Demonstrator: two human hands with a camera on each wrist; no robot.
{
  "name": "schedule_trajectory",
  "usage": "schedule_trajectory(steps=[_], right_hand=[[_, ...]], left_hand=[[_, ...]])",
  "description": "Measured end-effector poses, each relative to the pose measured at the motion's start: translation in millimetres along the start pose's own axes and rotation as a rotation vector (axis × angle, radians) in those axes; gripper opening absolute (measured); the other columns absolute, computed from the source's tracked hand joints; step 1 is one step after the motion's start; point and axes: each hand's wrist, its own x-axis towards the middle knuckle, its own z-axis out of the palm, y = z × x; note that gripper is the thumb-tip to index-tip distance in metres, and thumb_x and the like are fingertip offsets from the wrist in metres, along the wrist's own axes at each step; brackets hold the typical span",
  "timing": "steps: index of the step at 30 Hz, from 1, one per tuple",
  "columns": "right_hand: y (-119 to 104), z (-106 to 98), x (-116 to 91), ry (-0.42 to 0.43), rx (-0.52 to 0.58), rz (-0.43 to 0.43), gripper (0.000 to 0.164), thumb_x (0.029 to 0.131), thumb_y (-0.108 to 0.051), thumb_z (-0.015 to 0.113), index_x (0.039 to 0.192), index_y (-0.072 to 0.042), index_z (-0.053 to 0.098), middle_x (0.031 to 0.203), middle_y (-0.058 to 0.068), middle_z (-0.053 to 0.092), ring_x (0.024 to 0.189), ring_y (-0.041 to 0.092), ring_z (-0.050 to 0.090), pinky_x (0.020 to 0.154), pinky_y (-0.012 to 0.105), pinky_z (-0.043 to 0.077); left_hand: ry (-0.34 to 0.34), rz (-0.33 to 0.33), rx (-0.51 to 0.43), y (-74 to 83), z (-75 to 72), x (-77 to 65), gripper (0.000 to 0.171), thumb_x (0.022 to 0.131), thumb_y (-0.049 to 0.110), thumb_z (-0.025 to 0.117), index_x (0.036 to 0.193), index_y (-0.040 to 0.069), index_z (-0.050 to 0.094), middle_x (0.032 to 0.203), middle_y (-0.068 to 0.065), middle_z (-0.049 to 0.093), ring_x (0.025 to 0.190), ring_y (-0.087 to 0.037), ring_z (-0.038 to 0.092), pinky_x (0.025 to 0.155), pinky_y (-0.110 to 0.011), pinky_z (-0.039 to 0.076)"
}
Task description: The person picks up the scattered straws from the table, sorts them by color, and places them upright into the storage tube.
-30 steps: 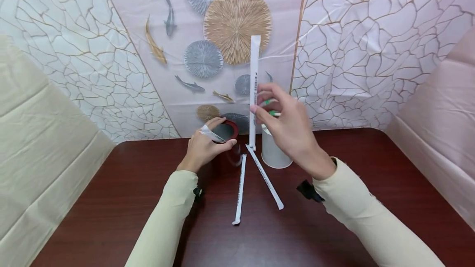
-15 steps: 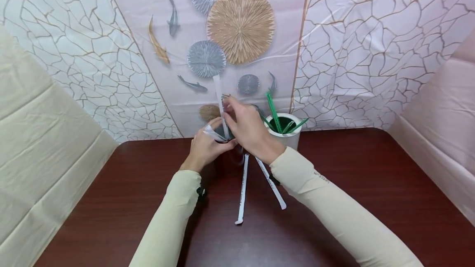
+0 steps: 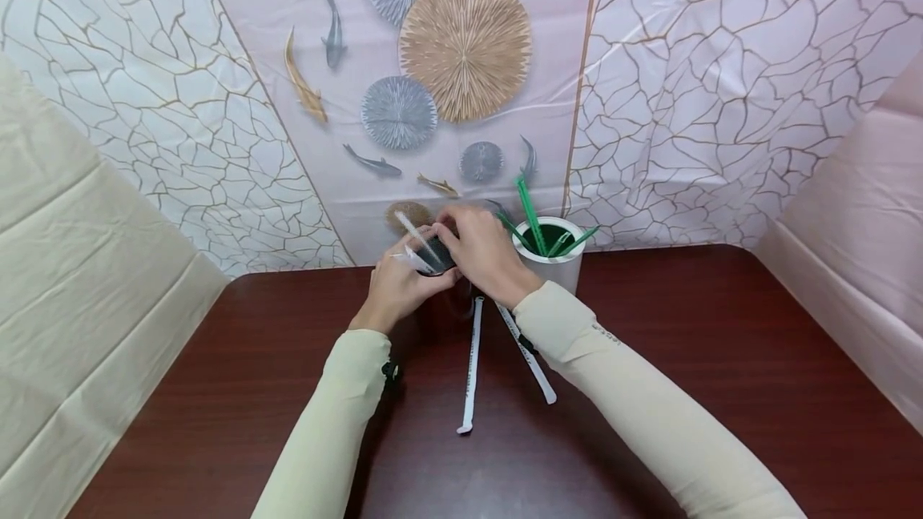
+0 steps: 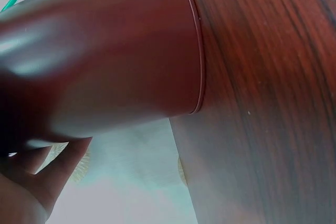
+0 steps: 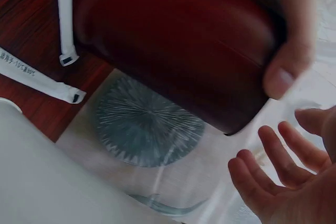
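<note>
In the head view my left hand (image 3: 400, 287) grips a dark red canister (image 4: 105, 51) around its upper part. Its thumb (image 5: 286, 72) lies along the rim in the right wrist view. White paper-wrapped straws (image 3: 414, 235) lean in the canister's mouth; one looks blurred. My right hand (image 3: 483, 251) is just beside that mouth, its loosely bent fingers (image 5: 283, 166) apart and holding nothing. Two more wrapped straws lie on the table: one (image 3: 472, 367) in front of the canister, the other (image 3: 534, 363) slanting to the right, partly under my right forearm.
A white container (image 3: 573, 232) stands right of the canister, with several green straws (image 3: 530, 215) poking out. The dark wooden table (image 3: 685, 359) backs onto a patterned cloth wall (image 3: 663, 102). Pale cloth also hangs on both sides.
My right hand has moved left from above the white container to the red canister and let go of a wrapped straw there. The left hand has kept its grip.
</note>
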Motion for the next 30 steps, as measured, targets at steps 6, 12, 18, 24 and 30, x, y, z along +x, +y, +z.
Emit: schedule_trajectory(steps=[6, 12, 18, 24, 30], right_hand=[[-11.2, -30.8, -18.5, 0.069, 0.105, -0.030, 0.025, 0.110, -0.029, 0.060, 0.113, -0.011, 0.077, 0.097, 0.002, 0.077, 0.082, 0.015, 0.069, 0.073, 0.035, 0.054], [-20.9, -68.7, -52.0, -0.001, 0.264, 0.036, 0.021, 0.108, -0.025, 0.063, 0.110, -0.009, 0.076, 0.084, 0.002, 0.074, 0.068, 0.012, 0.071, 0.064, 0.031, 0.057], [-5.5, -95.5, -78.1, -0.326, 0.356, 0.224, 0.020, 0.107, -0.023, 0.063, 0.114, -0.006, 0.071, 0.091, 0.007, 0.072, 0.074, 0.020, 0.073, 0.069, 0.033, 0.061], [25.2, -81.7, -98.0, -0.571, 0.432, 0.334, 0.032, 0.108, -0.017, 0.059, 0.127, 0.008, 0.063, 0.100, 0.015, 0.070, 0.086, 0.025, 0.073, 0.075, 0.037, 0.064], [53.0, -43.6, -118.5, -0.589, 0.296, 0.338, 0.022, 0.102, -0.017, 0.066, 0.112, 0.004, 0.066, 0.079, 0.008, 0.066, 0.067, 0.018, 0.065, 0.063, 0.031, 0.057]], left_hand=[[-0.008, 0.016, 0.021, 3.1, -1.1, 2.2, 0.077, 0.084, 0.056, 0.079, 0.150, 0.021, 0.061, 0.152, -0.003, 0.059, 0.134, -0.030, 0.061, 0.098, -0.058, 0.054], [-0.015, 0.010, 0.017, 3.2, -4.7, 2.0, 0.076, 0.085, 0.059, 0.079, 0.149, 0.021, 0.063, 0.153, -0.004, 0.058, 0.136, -0.032, 0.059, 0.095, -0.060, 0.055], [-0.013, 0.002, 0.006, 1.0, -7.1, -0.4, 0.076, 0.084, 0.060, 0.079, 0.148, 0.022, 0.064, 0.152, -0.002, 0.059, 0.137, -0.031, 0.059, 0.092, -0.061, 0.055], [-0.023, -0.014, 0.006, -1.1, -7.6, -2.2, 0.076, 0.084, 0.058, 0.080, 0.149, 0.022, 0.063, 0.154, -0.001, 0.057, 0.137, -0.033, 0.058, 0.091, -0.063, 0.054], [-0.038, -0.006, -0.012, 1.0, -2.9, -1.2, 0.077, 0.085, 0.058, 0.079, 0.150, 0.022, 0.061, 0.155, -0.003, 0.056, 0.139, -0.034, 0.056, 0.098, -0.062, 0.052]])
